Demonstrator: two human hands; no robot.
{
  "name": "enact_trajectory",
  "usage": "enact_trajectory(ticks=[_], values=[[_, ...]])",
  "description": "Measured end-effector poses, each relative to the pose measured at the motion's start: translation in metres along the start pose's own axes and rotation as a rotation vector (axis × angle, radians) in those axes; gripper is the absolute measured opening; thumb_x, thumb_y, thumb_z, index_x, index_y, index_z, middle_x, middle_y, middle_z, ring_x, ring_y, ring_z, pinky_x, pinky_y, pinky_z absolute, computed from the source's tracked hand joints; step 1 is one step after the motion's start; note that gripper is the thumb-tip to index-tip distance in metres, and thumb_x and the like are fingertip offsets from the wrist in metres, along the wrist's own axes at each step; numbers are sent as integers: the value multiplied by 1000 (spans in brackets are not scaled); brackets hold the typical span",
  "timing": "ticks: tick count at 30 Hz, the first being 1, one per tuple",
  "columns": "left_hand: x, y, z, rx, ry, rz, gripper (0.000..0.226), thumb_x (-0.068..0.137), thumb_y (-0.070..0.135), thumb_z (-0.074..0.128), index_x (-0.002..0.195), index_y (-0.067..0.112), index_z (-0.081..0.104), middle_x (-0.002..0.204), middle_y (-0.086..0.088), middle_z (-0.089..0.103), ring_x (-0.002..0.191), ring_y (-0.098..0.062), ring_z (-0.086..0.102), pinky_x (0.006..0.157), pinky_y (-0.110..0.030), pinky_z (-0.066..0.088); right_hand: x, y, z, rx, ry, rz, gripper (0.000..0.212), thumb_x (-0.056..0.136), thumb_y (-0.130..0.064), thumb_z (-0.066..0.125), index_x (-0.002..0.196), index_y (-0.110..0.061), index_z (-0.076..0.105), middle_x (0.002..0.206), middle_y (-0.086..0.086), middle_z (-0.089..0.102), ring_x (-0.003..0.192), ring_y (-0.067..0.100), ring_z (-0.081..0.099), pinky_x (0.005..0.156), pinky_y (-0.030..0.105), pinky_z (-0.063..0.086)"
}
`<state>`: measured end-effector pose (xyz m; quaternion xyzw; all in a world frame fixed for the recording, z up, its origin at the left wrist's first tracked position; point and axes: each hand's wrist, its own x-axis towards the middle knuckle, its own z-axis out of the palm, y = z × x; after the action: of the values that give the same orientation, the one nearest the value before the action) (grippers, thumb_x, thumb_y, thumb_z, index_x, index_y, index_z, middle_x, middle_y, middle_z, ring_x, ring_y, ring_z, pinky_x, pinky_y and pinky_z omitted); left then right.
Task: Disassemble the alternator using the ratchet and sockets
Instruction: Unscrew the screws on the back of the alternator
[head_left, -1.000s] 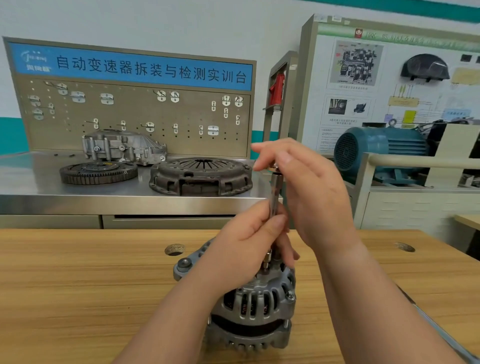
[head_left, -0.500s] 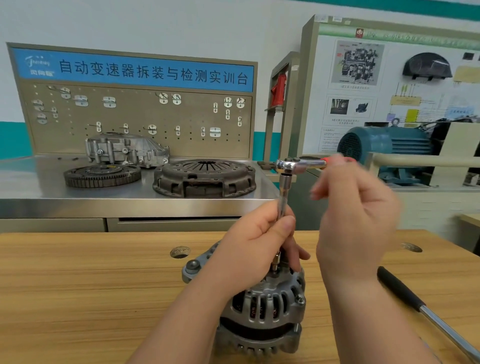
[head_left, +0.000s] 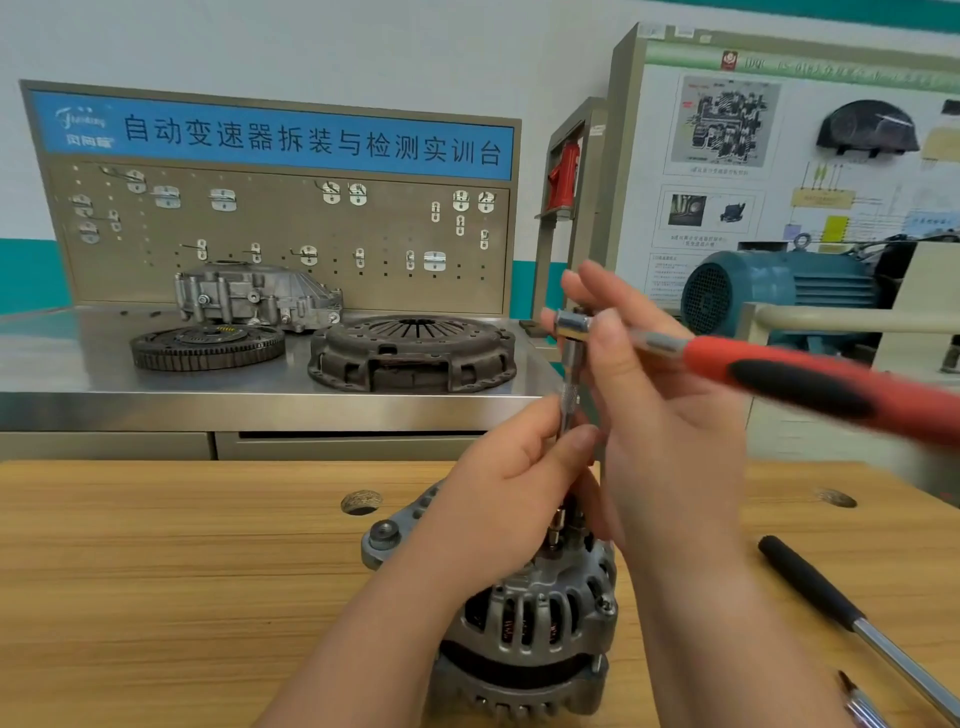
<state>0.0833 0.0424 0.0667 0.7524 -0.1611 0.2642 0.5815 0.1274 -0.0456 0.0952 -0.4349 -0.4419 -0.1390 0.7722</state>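
1. The alternator (head_left: 540, 618) is stood on the wooden bench (head_left: 156, 571), front centre; its position is unchanged from 0.5 s ago.
2. The extension bar (head_left: 570, 374) is held upright on the alternator's top; it is still pinched between thumb and curled fingers of the left hand (head_left: 498, 499).
3. The ratchet (head_left: 779, 374) is seated on the bar; its head is now pinched by the right hand (head_left: 660, 415), fingers half extended.
4. The red handle, hidden behind the right hand earlier, is now swung out to the right; it is motion-blurred.
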Motion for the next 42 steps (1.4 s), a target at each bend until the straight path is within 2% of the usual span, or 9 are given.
enact_trajectory(ticks=[5, 8, 12, 19, 24, 27, 30, 35, 42], values=[[-3, 1, -4, 44, -52, 5, 22, 99, 30, 40, 85, 26, 56, 63, 1, 67, 64, -12, 65, 71, -21, 47, 11, -3, -7, 473, -70, 469, 44, 81, -39, 50, 116, -14, 60, 102, 7, 76, 86, 21, 74, 82, 32, 58], [0, -1, -4, 31, -31, 5, 20, 97, 24, 41, 84, 18, 55, 60, 2, 65, 59, -12, 64, 67, -25, 48, 8, -3, -7, 432, -104, 356, 28, 84, -36, 56, 109, -26, 67, 103, 5, 75, 92, 20, 71, 89, 35, 54], [2, -4, -1, 36, 26, 1, 18, 92, 32, 49, 94, 29, 66, 80, -13, 71, 72, -19, 67, 77, -45, 52, 5, -7, -7, -156, -130, -51, 19, 91, -27, 61, 102, -41, 68, 106, -13, 70, 108, 2, 63, 96, 25, 49], [-3, -1, -1, 42, 5, 25, 26, 97, 30, 39, 91, 17, 61, 65, 14, 64, 59, 4, 59, 61, -8, 44, 8, -6, -4, 400, -108, 413, 47, 80, -41, 48, 118, -17, 57, 103, 4, 76, 83, 19, 73, 83, 29, 58], [1, 0, 1, 93, 60, 21, 24, 94, 31, 43, 77, 29, 60, 63, 5, 65, 60, -11, 62, 63, -25, 48, 8, -4, -5, 325, -112, 263, 18, 91, -29, 58, 105, -30, 69, 107, 0, 74, 95, 18, 69, 90, 33, 53], [3, -1, 7, 85, 143, -5, 26, 87, 36, 49, 85, 18, 67, 75, -14, 65, 68, -24, 56, 70, -53, 47, 4, -5, -3, 59, -115, 15, 24, 88, -21, 62, 97, -40, 74, 108, -9, 72, 108, 12, 65, 98, 32, 49], [2, 2, 10, 119, 127, -18, 35, 89, 40, 45, 95, 12, 65, 89, -19, 65, 80, -33, 57, 81, -55, 47, 2, -4, 0, 90, -89, 55, 22, 92, -26, 59, 106, -38, 70, 114, -10, 71, 102, 13, 69, 94, 27, 52], [-5, 4, 5, 122, 49, -12, 27, 90, 44, 38, 96, 39, 64, 89, 14, 68, 87, 3, 61, 77, -11, 47, 7, -6, -4, 329, -59, 342, 47, 85, -44, 47, 120, -15, 57, 105, 6, 75, 90, 22, 74, 83, 29, 58], [2, 5, 10, 119, 88, -46, 34, 88, 40, 47, 98, 13, 64, 95, -24, 65, 86, -37, 61, 88, -60, 47, 4, -5, -9, 21, -96, 70, 22, 83, -33, 67, 100, -46, 73, 112, -13, 71, 111, 14, 64, 103, 44, 48]])
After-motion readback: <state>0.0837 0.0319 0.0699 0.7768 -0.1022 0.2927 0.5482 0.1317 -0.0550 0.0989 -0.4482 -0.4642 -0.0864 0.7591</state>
